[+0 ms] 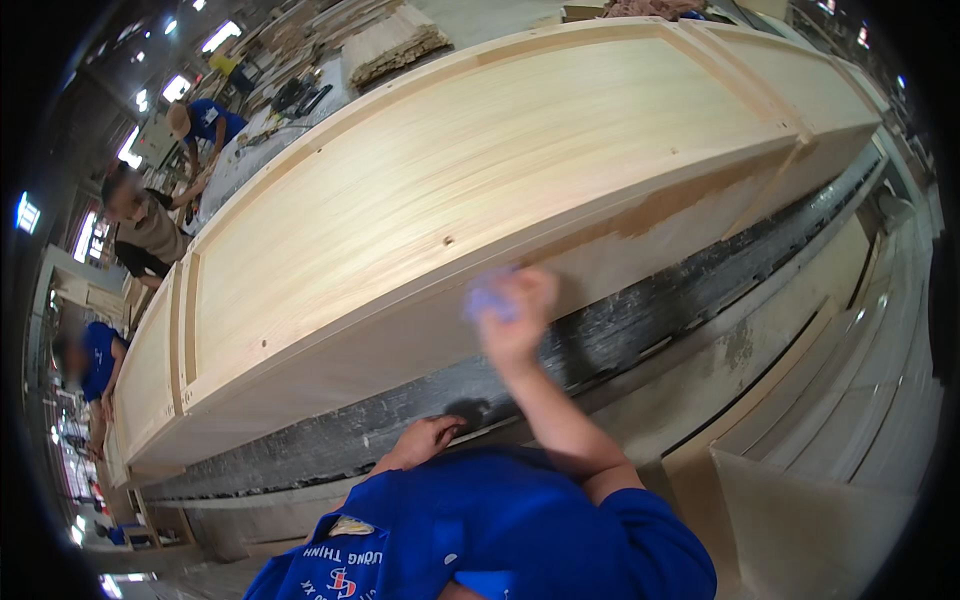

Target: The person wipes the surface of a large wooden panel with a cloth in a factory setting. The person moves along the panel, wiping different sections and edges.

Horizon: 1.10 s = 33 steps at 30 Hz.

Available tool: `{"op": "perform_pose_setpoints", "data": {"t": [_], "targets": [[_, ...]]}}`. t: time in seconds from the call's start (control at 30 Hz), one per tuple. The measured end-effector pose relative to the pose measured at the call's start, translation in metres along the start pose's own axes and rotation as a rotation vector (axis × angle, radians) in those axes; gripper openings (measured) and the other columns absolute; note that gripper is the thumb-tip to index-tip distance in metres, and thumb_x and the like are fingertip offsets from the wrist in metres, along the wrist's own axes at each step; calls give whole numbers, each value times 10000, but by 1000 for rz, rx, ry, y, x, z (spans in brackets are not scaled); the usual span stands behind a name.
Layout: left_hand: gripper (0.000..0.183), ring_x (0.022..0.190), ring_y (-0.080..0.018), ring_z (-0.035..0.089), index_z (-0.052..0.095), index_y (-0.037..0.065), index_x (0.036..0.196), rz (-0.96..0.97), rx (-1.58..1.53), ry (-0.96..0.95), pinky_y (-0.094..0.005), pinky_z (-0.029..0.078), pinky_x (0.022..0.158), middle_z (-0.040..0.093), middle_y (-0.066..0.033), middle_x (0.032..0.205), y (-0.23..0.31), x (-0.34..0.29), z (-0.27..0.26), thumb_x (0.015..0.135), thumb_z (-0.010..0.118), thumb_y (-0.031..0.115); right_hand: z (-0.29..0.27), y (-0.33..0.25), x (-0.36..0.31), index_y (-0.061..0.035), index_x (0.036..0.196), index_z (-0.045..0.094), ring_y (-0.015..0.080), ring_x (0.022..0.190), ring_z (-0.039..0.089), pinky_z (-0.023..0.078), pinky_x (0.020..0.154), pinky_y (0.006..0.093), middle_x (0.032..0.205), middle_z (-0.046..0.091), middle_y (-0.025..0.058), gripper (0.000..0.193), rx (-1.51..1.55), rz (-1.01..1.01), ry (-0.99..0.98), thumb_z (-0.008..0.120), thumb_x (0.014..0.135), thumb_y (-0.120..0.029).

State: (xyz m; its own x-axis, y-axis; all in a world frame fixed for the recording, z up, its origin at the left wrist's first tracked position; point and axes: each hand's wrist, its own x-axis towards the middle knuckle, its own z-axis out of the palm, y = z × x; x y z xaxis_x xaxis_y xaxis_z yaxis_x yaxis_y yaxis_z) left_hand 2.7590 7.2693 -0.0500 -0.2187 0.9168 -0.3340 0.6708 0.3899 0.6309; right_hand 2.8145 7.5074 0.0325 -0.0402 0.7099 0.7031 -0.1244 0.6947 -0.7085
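Note:
A long pale wooden panel with raised frame strips stretches across the view in front of me. My right hand, smeared by motion, is closed around a purple cloth and is at the panel's near side face. Farther right on that face, a darker, damp-looking brown patch shows. My left hand is by the near edge of the dark work table, its fingers curled in. I see nothing held in it, though part of its fingers is hidden.
Stacked wooden strips lie beyond the panel, near a grey table with tools. Co-workers stand at the far left, one in a brown vest beside the panel. Plastic-covered boards lie at right.

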Motion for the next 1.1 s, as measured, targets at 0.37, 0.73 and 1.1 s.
{"op": "perform_pose_setpoints", "data": {"t": [0.37,0.73,1.1], "targets": [[257,772,-298,630,602,164,1051,-347,22,76,-385,504,697,649,-101,859,-174,-191,-54,811,523,114,68,-54,-34,23,902,520,194,875,495,404,819,314,895,524,97,190,-24,148,409,633,752,-6],[240,761,-306,628,612,143,1040,-214,38,73,-371,501,677,637,-139,870,-204,-217,-72,824,518,97,92,-49,-47,-1,844,506,146,768,507,431,699,297,800,550,79,170,-53,131,513,649,785,-72],[236,767,-334,618,609,137,1038,-62,54,6,-390,494,682,630,-165,836,-195,-186,-69,819,529,103,71,-24,-56,-5,849,517,197,793,535,437,760,316,780,540,97,172,-3,330,513,654,754,-50]]}}
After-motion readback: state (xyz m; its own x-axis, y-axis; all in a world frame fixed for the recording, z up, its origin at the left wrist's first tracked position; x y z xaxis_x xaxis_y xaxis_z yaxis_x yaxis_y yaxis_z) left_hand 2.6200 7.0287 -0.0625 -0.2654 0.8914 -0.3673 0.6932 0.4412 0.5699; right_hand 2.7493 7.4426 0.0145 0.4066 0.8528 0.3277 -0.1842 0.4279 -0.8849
